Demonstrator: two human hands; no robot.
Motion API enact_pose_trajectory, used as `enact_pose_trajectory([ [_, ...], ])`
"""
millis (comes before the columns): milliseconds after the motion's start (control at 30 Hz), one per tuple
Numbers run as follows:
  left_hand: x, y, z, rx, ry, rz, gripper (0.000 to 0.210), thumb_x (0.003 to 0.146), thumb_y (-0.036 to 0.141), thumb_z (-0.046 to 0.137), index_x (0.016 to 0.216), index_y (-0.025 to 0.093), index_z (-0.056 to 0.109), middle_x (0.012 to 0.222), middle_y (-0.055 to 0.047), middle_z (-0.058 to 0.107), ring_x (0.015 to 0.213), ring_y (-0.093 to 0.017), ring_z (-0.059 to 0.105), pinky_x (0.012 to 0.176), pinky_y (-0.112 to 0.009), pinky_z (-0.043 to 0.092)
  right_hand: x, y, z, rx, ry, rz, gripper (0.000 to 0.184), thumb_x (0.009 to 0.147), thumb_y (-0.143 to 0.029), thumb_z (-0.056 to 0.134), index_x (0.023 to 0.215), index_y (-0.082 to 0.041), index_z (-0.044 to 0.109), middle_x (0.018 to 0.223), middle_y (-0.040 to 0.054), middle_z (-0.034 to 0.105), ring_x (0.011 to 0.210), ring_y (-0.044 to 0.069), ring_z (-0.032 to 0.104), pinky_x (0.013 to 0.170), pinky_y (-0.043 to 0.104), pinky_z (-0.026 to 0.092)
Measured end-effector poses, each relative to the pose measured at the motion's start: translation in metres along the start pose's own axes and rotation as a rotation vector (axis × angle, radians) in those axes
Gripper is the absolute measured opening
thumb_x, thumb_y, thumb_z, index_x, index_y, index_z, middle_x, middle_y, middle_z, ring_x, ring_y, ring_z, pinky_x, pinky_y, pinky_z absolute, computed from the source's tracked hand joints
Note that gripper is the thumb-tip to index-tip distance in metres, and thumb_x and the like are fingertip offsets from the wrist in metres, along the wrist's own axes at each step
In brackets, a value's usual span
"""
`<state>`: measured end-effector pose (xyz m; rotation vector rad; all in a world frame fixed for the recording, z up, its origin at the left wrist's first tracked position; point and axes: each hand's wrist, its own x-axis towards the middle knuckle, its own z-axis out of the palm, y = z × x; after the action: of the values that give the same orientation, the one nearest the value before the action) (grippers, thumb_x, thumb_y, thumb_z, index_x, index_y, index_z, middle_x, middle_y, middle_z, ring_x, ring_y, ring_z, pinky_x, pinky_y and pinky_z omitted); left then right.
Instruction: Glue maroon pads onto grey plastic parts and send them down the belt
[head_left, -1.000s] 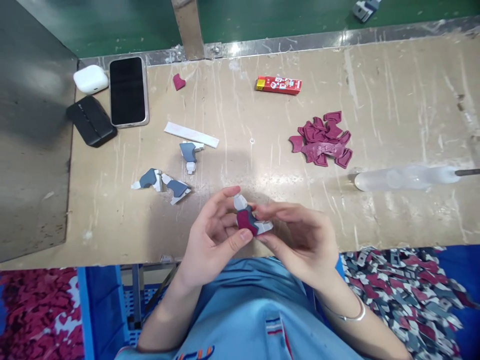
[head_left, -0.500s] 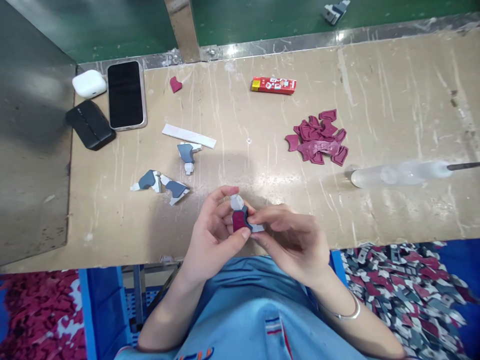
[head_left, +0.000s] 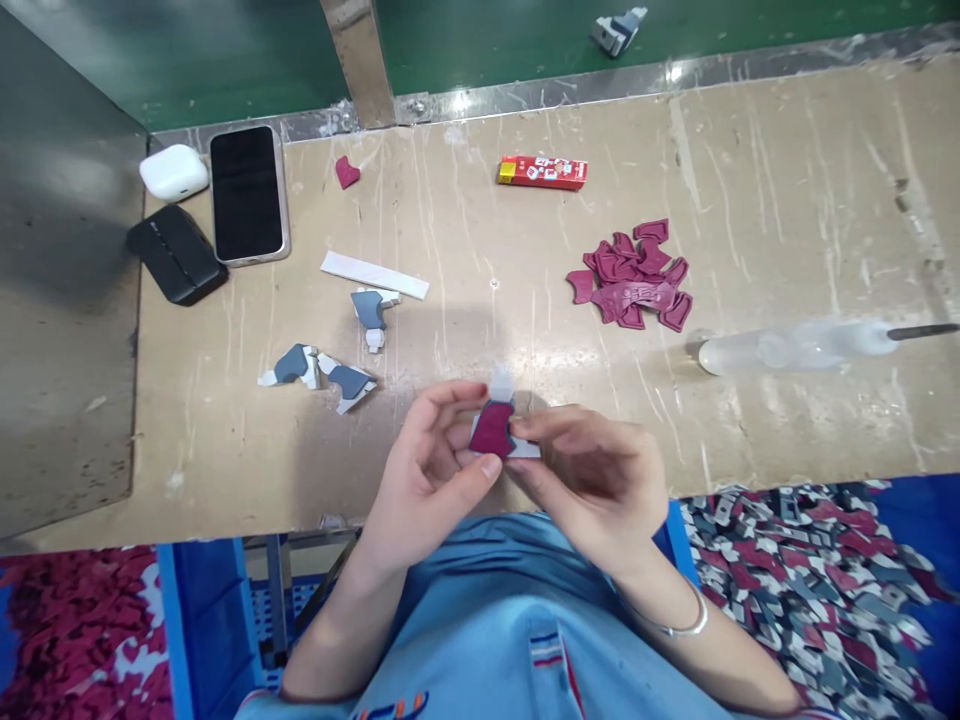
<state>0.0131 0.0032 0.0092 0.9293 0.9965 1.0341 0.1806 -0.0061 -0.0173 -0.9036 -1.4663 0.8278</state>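
Note:
Between my two hands, over the table's front part, is a small plastic piece [head_left: 493, 428] with a maroon face, a blue-grey rim and pale ends. My left hand [head_left: 442, 470] grips its left and lower side, thumb at the bottom edge of the maroon face. At its right side, the thumb and forefinger of my right hand [head_left: 589, 470] pinch it near the pale lower end. Three blue-grey and white pieces without maroon faces, one of them a grey-and-white piece [head_left: 369, 316], lie to the left. Right of my hands is a pile of maroon plates [head_left: 634, 280].
A clear bottle [head_left: 795, 347] lies at right. Farther back are a red box [head_left: 542, 172], a loose maroon piece [head_left: 346, 172], a white strip [head_left: 375, 275], a phone [head_left: 246, 195], a white case [head_left: 174, 172] and a black case [head_left: 177, 255]. Bins of maroon parts [head_left: 82, 630] and mixed pieces [head_left: 817, 570] flank me below.
The held piece has turned so its maroon face shows more fully, and both hands have shifted slightly. On the green surface behind the table, a grey-and-white piece has moved left.

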Motion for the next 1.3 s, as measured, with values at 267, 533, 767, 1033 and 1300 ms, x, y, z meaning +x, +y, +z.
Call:
enact_pose_trajectory([
  [267,-0.008,-0.001,0.001,0.145,0.034,0.155,0.036,0.094,0.01,0.077,0.124,0.029,0.082,0.127,-0.005,0.079,0.119,-0.019,0.078,0.101,-0.026,0.066,-0.004,0.005,-0.001,0.165,0.04,0.183,0.043,0.101,-0.02,0.077,0.139,-0.03,0.062,0.114,0.0056,0.075,0.096,0.017,0.078,0.083,0.026,0.069],
  [533,-0.014,0.0,-0.002,0.102,0.029,0.209,0.046,0.091,0.016,0.086,0.133,0.035,0.081,0.129,-0.002,0.083,0.121,-0.018,0.08,0.103,-0.02,0.063,0.006,-0.01,-0.005,0.341,0.029,0.456,0.022,0.096,-0.019,0.087,0.112,-0.033,0.083,0.104,-0.001,0.085,0.09,0.016,0.083,0.079,0.023,0.07],
  [767,-0.01,-0.005,0.007,0.355,0.177,0.337,0.024,0.091,0.016,0.088,0.113,0.026,0.087,0.107,-0.003,0.088,0.097,-0.016,0.084,0.091,-0.019,0.066,0.007,-0.01,-0.001,0.285,0.084,0.401,0.018,0.093,-0.022,0.09,0.107,-0.031,0.083,0.093,0.0003,0.081,0.082,0.017,0.078,0.072,0.025,0.065],
  [1033,-0.001,0.015,-0.001,0.571,-0.035,0.296,0.017,0.096,0.024,0.084,0.113,0.022,0.084,0.106,-0.004,0.088,0.093,-0.017,0.085,0.085,-0.02,0.066,0.008,-0.007,-0.009,0.065,0.068,0.222,0.012,0.097,-0.024,0.085,0.107,-0.029,0.084,0.091,0.0018,0.081,0.08,0.018,0.075,0.072,0.028,0.063],
  [1300,0.03,0.056,0.0,0.821,-0.381,0.35,0.013,0.103,0.03,0.073,0.097,0.019,0.074,0.082,-0.001,0.079,0.07,-0.014,0.074,0.064,-0.021,0.054,0.015,-0.002,-0.017,0.147,0.077,0.201,0.026,0.102,-0.052,0.078,0.101,-0.027,0.083,0.078,0.0029,0.074,0.069,0.017,0.07,0.06,0.025,0.057],
])
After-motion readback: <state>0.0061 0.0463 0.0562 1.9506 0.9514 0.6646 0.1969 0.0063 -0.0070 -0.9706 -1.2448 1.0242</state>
